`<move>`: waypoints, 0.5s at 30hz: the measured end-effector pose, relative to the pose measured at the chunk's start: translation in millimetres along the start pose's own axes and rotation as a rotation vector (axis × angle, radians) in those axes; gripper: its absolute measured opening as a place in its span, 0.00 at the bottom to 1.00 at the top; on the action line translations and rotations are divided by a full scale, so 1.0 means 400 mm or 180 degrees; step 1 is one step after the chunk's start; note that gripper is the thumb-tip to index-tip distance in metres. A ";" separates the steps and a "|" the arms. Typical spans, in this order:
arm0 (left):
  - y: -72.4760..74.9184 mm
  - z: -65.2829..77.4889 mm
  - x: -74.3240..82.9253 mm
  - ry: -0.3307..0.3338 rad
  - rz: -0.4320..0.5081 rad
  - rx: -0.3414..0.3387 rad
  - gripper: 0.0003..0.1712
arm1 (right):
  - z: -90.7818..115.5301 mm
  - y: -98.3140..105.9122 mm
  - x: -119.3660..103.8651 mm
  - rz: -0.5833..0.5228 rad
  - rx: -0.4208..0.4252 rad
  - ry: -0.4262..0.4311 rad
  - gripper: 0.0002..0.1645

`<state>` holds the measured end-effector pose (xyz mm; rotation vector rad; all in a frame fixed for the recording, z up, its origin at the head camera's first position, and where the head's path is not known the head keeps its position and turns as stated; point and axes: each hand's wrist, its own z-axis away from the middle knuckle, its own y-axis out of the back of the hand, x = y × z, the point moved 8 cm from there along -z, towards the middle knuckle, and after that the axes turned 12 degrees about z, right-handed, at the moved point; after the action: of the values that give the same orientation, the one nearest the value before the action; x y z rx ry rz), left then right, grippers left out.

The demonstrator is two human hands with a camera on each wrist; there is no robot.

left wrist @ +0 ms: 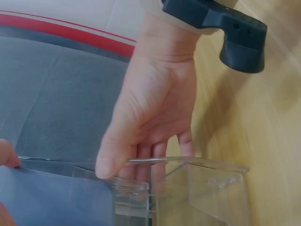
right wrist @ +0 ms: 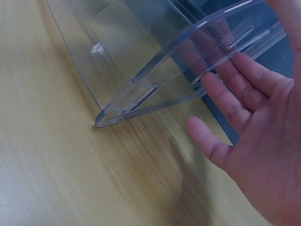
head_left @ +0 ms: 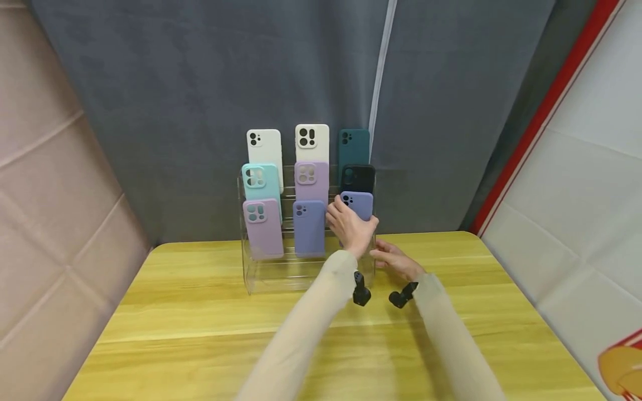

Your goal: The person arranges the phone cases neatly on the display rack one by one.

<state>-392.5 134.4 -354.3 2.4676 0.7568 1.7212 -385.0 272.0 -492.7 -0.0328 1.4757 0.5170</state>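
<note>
My left hand (head_left: pixel 353 225) grips a periwinkle phone case (head_left: pixel 359 205) by its sides, at the front right of a clear acrylic display rack (head_left: pixel 271 282). Thumb and fingers lie on opposite edges of the case. In the left wrist view, part of that case (left wrist: pixel 56 197) shows at the lower left, beside the left hand's fingertips (left wrist: pixel 6 154). Against the rack's right side is my right hand (head_left: pixel 396 260). Its fingers (right wrist: pixel 240 87) reach along the outside of the clear side panel (right wrist: pixel 155 70), nearly straight, and the thumb lies by the panel's front edge.
More phone cases stand in tiers: white (head_left: pixel 264 153), another white (head_left: pixel 321 149), dark teal (head_left: pixel 353 146), mint (head_left: pixel 262 184), lilac (head_left: pixel 312 184), black (head_left: pixel 363 178), pink-lilac (head_left: pixel 263 236) and periwinkle (head_left: pixel 309 234). The rack stands on a wooden table (head_left: pixel 200 334) before a grey curtain (head_left: pixel 200 100).
</note>
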 end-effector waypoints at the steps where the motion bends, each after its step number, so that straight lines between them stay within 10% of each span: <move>1: -0.002 0.002 -0.003 0.0017 -0.0008 -0.0004 0.55 | 0.000 0.001 0.001 0.0011 0.0004 -0.0002 0.45; 15: -0.007 0.016 -0.017 0.0051 -0.0042 -0.0012 0.55 | -0.003 0.002 0.006 -0.0094 -0.0015 0.0043 0.46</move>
<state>-389.8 135.7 -363.6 2.4438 0.7689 1.7383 -386.5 273.1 -494.9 -0.0618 1.4852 0.4970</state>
